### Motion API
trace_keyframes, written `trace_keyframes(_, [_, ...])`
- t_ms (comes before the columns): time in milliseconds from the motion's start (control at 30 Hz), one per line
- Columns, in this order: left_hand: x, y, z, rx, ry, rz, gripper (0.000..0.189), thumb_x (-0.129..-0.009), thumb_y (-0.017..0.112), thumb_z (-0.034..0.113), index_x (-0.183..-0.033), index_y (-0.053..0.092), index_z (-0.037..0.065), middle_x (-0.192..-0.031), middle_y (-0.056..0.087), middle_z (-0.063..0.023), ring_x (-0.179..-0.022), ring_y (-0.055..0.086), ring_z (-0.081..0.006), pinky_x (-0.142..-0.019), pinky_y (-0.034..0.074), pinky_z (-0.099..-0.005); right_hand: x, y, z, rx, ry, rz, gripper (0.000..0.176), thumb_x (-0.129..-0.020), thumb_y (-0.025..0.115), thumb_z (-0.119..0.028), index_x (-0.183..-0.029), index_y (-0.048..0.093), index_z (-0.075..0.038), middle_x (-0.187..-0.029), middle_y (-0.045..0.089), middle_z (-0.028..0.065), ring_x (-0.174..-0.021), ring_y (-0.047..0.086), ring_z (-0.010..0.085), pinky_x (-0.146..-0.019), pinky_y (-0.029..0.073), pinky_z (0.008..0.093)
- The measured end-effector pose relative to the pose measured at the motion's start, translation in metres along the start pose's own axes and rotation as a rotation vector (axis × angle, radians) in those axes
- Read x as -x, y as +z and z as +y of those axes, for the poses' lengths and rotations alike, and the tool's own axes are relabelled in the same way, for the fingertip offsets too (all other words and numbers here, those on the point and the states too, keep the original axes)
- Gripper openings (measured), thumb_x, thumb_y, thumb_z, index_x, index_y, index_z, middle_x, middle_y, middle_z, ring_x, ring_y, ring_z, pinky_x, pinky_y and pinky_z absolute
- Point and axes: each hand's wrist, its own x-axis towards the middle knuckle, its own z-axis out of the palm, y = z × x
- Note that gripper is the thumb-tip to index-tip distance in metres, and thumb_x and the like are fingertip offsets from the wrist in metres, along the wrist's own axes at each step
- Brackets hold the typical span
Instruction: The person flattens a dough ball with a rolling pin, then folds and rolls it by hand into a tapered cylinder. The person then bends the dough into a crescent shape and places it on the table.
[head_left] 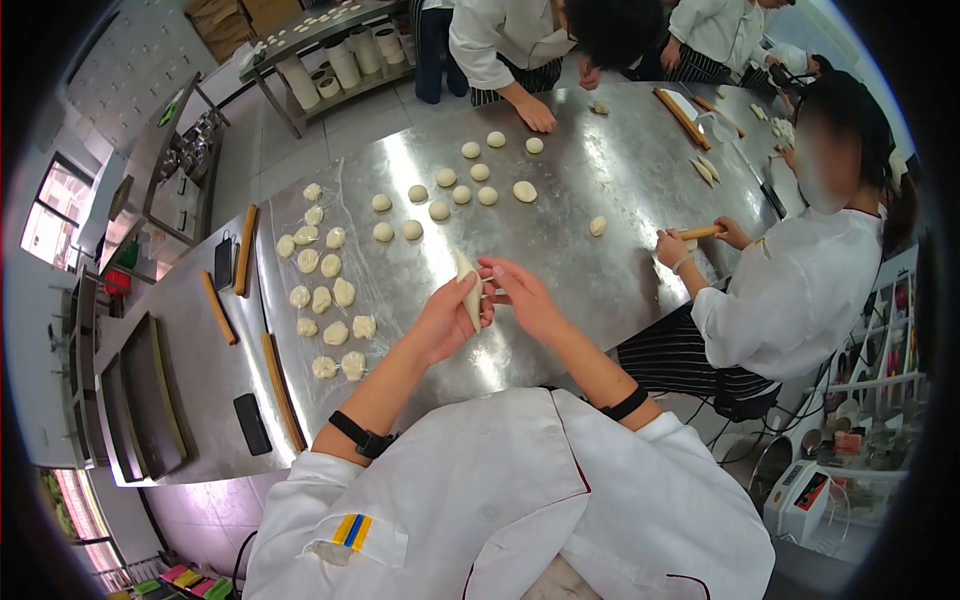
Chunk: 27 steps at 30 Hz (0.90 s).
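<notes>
Over the metal table, my left hand [449, 322] is closed around a long, pointed piece of pale dough [470, 288], its thumb lying along the near side. My right hand [527, 300] meets the dough from the right, its bent fingers pinching at the edge; part of that contact is hidden. Beyond my hands lie several round dough balls [461, 194] and a flatter dough disc [525, 191]. More dough pieces [331, 265] rest under clear plastic film [355, 235] to the left.
Left on the table [225, 400] are rolling pins [283, 392], a dark phone [252, 424] and black trays [148, 400]. A co-worker [800, 280] at the right handles a rolling pin [700, 232]. Another person's hand [536, 115] rests at the far edge. A shelf [330, 80] stands behind.
</notes>
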Motion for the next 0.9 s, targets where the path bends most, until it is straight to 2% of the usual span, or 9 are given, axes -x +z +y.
trace_keyframes(67, [0.000, 0.003, -0.002, -0.119, 0.000, 0.000, 0.036, -0.107, 0.050, 0.026, -0.134, 0.049, 0.002, -0.115, 0.063, -0.0063, -0.080, 0.061, -0.0130, -0.069, 0.051, -0.0265, 0.004, 0.004, -0.011, -0.086, 0.111, -0.015, 0.040, -0.109, 0.043, -0.024, -0.139, 0.053, 0.001, -0.116, 0.066, 0.0095, -0.101, 0.064, 0.0139, -0.090, 0.053, 0.0309])
trace_keyframes(133, [0.005, 0.014, 0.003, -0.489, -0.097, -0.004, 0.033, -0.103, 0.057, 0.019, -0.130, 0.052, 0.002, -0.109, 0.064, -0.0053, -0.082, 0.063, -0.0127, -0.069, 0.052, -0.0272, 0.002, 0.000, -0.012, -0.071, 0.155, -0.092, 0.038, -0.109, 0.045, -0.024, -0.136, 0.056, 0.001, -0.112, 0.068, 0.0086, -0.100, 0.064, 0.0133, -0.090, 0.053, 0.0305])
trace_keyframes(167, [0.005, 0.017, 0.004, -0.488, -0.099, -0.003, 0.033, -0.103, 0.057, 0.019, -0.130, 0.052, 0.002, -0.109, 0.064, -0.0053, -0.082, 0.063, -0.0127, -0.069, 0.052, -0.0272, 0.002, -0.003, -0.012, -0.055, 0.199, -0.170, 0.037, -0.108, 0.047, -0.023, -0.134, 0.058, 0.001, -0.108, 0.069, 0.0077, -0.098, 0.064, 0.0128, -0.089, 0.053, 0.0301])
trace_keyframes(233, [0.006, 0.021, 0.008, -0.720, -0.162, 0.007, 0.032, -0.100, 0.061, 0.013, -0.129, 0.053, 0.000, -0.108, 0.065, -0.0064, -0.087, 0.066, -0.0132, -0.074, 0.055, -0.0277, 0.002, -0.008, -0.004, -0.044, 0.170, -0.148, 0.034, -0.107, 0.050, -0.022, -0.130, 0.061, 0.001, -0.105, 0.070, 0.0072, -0.097, 0.064, 0.0129, -0.089, 0.052, 0.0300])
trace_keyframes(367, [0.006, 0.024, 0.001, -0.680, -0.085, 0.105, 0.034, -0.099, 0.063, 0.012, -0.128, 0.054, -0.002, -0.109, 0.065, -0.0079, -0.093, 0.069, -0.0146, -0.082, 0.058, -0.0280, 0.003, -0.010, 0.006, -0.047, 0.064, -0.044, 0.028, -0.104, 0.057, -0.019, -0.120, 0.068, 0.002, -0.105, 0.070, 0.0074, -0.097, 0.064, 0.0136, -0.089, 0.051, 0.0294])
trace_keyframes(433, [0.003, 0.012, -0.005, -0.587, -0.032, 0.089, 0.036, -0.098, 0.064, 0.011, -0.130, 0.054, -0.004, -0.109, 0.066, -0.0086, -0.095, 0.070, -0.0154, -0.088, 0.058, -0.0280, 0.002, -0.014, 0.013, -0.028, 0.049, -0.046, 0.029, -0.104, 0.057, -0.020, -0.122, 0.067, 0.001, -0.106, 0.071, 0.0073, -0.098, 0.064, 0.0137, -0.089, 0.051, 0.0299])
trace_keyframes(533, [-0.002, 0.000, -0.007, -0.580, -0.112, 0.155, 0.038, -0.098, 0.064, 0.009, -0.132, 0.053, -0.005, -0.113, 0.067, -0.0097, -0.095, 0.070, -0.0152, -0.086, 0.058, -0.0275, 0.003, -0.018, 0.019, 0.022, 0.066, -0.028, 0.029, -0.103, 0.058, -0.019, -0.123, 0.066, 0.000, -0.107, 0.071, 0.0068, -0.099, 0.064, 0.0140, -0.090, 0.051, 0.0308])
trace_keyframes(633, [-0.002, -0.003, -0.001, -0.629, -0.158, 0.121, 0.039, -0.097, 0.065, 0.008, -0.132, 0.054, -0.005, -0.118, 0.068, -0.0106, -0.094, 0.069, -0.0147, -0.085, 0.058, -0.0276, 0.004, -0.023, 0.023, 0.043, 0.103, -0.013, 0.028, -0.101, 0.061, -0.017, -0.123, 0.067, 0.000, -0.106, 0.071, 0.0061, -0.099, 0.064, 0.0140, -0.090, 0.051, 0.0307])
trace_keyframes(900, [-0.009, -0.027, -0.023, -0.729, -0.206, 0.164, 0.038, -0.095, 0.068, 0.009, -0.130, 0.058, -0.003, -0.113, 0.070, -0.0095, -0.089, 0.067, -0.0121, -0.081, 0.056, -0.0272, 0.010, -0.040, 0.043, 0.031, 0.210, 0.083, 0.029, -0.098, 0.067, -0.018, -0.121, 0.067, 0.000, -0.105, 0.071, 0.0076, -0.095, 0.065, 0.0127, -0.084, 0.052, 0.0277])
